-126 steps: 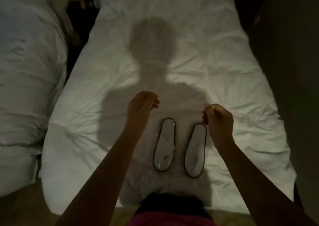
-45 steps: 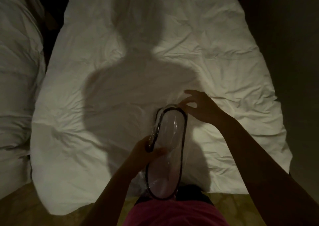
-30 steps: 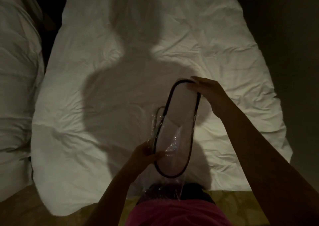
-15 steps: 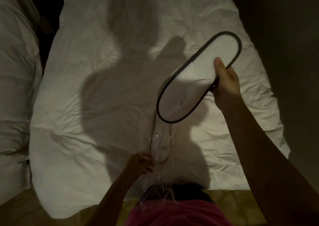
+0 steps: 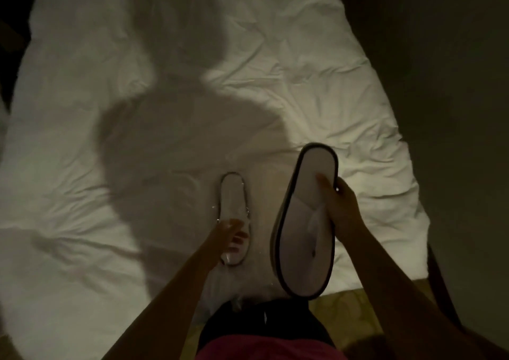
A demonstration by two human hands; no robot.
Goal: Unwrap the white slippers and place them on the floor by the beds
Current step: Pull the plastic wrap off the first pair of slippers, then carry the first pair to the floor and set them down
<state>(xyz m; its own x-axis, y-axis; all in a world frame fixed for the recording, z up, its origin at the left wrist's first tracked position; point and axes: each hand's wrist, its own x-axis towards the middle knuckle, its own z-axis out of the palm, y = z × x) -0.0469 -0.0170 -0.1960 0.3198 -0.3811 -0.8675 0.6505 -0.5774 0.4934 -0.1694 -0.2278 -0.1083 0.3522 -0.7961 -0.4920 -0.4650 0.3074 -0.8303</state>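
Observation:
My right hand (image 5: pixel 340 208) grips a white slipper with dark trim (image 5: pixel 303 222), bare of plastic, held above the near edge of the bed, sole side toward me. A second white slipper (image 5: pixel 232 202) lies on the white duvet (image 5: pixel 137 167), still in clear glinting wrap. My left hand (image 5: pixel 232 235) rests on its near end, fingers curled over the plastic. Loose clear wrapping (image 5: pixel 237 285) trails on the bed below it, faint in the dim light.
The bed fills most of the view, with my shadow across it. A dark gap and a second bed's edge (image 5: pixel 4 112) lie at far left. Patterned carpet (image 5: pixel 347 302) shows at the bed's foot. A dark wall or furniture (image 5: pixel 454 112) stands at right.
My right hand pulled one slipper fully out of the plastic, swung it up to the right, then lowered it near me. My left hand dropped to the wrapped slipper on the bed.

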